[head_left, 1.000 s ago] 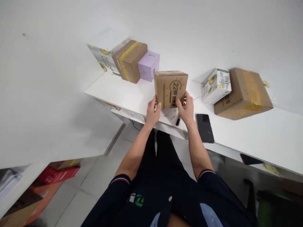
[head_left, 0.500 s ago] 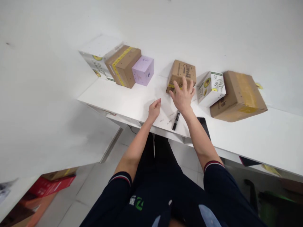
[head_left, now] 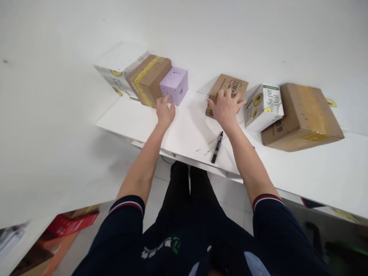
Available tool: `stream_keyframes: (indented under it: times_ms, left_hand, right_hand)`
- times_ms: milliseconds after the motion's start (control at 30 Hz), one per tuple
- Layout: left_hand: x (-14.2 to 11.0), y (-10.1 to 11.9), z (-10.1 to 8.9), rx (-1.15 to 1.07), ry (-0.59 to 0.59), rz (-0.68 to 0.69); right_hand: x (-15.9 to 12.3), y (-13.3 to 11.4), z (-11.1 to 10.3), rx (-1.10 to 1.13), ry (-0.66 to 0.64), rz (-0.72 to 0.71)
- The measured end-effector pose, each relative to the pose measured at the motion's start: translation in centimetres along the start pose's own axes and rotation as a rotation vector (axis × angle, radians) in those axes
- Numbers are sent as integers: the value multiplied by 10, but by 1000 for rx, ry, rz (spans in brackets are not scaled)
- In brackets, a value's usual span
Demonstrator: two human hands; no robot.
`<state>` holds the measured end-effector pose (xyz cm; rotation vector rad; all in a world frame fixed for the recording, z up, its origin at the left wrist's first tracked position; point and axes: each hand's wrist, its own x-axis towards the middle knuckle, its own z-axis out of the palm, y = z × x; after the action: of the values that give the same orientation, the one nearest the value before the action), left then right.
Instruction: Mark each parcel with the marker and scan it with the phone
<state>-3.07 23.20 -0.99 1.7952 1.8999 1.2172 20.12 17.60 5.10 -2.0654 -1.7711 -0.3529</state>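
My right hand (head_left: 226, 107) lies with spread fingers on a small brown cardboard box (head_left: 230, 85) that rests on the white table (head_left: 184, 130) near the wall. My left hand (head_left: 165, 110) reaches the lower front corner of a lilac cube box (head_left: 174, 85), fingers curled against it; whether it grips the box I cannot tell. A black marker pen (head_left: 217, 142) lies on the table just below my right wrist.
Left of the lilac box stand a taped brown carton (head_left: 149, 78) and a white printed box (head_left: 115, 71). Right of my right hand sit a white "Super Meal" box (head_left: 264, 107) and a large brown carton (head_left: 304, 115). Red and orange boxes (head_left: 69, 224) lie on the floor.
The small brown box left both hands and now rests by the wall under my right hand. My left hand moved up-left to the lilac box. The phone is out of sight.
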Motion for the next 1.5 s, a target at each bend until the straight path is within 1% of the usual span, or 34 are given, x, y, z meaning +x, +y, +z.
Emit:
stream_keyframes:
  times_ms: [67, 133, 200, 300, 433, 533, 667, 767, 833, 900, 1000, 1067, 1167, 1267, 1333, 1400, 1467, 1500]
  left_hand:
    - [17, 10, -3, 113, -1, 52]
    - [31, 21, -4, 190, -9, 75]
    - [42, 28, -2, 235, -35, 62]
    - [51, 32, 5, 254, -68, 16]
    - [51, 32, 14, 227, -43, -9]
    - [51, 32, 19, 175, -31, -22]
    - [62, 31, 26, 6, -25, -61]
    - [65, 26, 31, -44, -21, -104]
    - [59, 20, 31, -73, -3, -88]
    - [45, 12, 24, -128, 4, -25]
    - [8, -1, 2, -168, -40, 67]
    - [-25, -8, -19, -175, -79, 101]
    - [-79, -15, -53, -196, -129, 97]
    - [-128, -16, -77, -218, -132, 92]
    - [-155, -15, -85, -238, -102, 76]
    - [-177, -11, -89, -264, -65, 56]
    - [-194, -4, -88, -282, -26, 39]
    - [-201, 1, -86, -282, -2, 31]
  right_hand:
    - [7, -5, 3, -18, 36, 45]
    - [12, -5, 7, -23, 42, 59]
    - [14, 0, 9, -25, 14, 55]
    - [10, 13, 5, -30, -20, 47]
    - [8, 32, -4, -48, -18, 41]
    - [15, 40, -3, -36, 23, 85]
    - [25, 40, 5, -34, 93, 157]
    - [25, 40, 6, -37, 86, 165]
    - [20, 43, 3, -43, 74, 150]
    - [14, 48, 0, -63, 62, 141]
    - [7, 53, -1, -92, 50, 145]
    - [6, 55, 1, -87, 48, 145]
    - [7, 59, 3, -34, 42, 147]
    - [-3, 68, 0, 76, 46, 133]
    - [-26, 73, -6, 176, 60, 97]
    - [-61, 74, -11, 287, 53, 67]
    - [-103, 68, -12, 368, 1, 113]
    - [-122, 64, -11, 392, -58, 145]
